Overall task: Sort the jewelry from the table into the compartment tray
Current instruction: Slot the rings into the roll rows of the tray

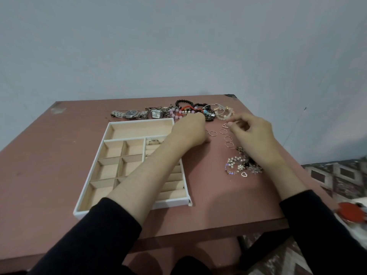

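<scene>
Sleeves up front. Our left hand curls by the bracelets and our right hand is at the thin rings, but we can't tell if either grips. Tray holds one ring. Watches and pearls sit on the table, so we've barely started.

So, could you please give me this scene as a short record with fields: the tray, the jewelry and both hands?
tray: white compartment tray on the table, with a metal ring in one compartment
watches: two watches behind the tray
bracelets: bead bracelets heaped at the far edge
rings: thin rings loose, right of the tray
pile: pearl pile beside the right forearm
left hand: fingertips at the bracelets, grip hidden
right hand: fingers curled by a small ring, grip unclear
</scene>
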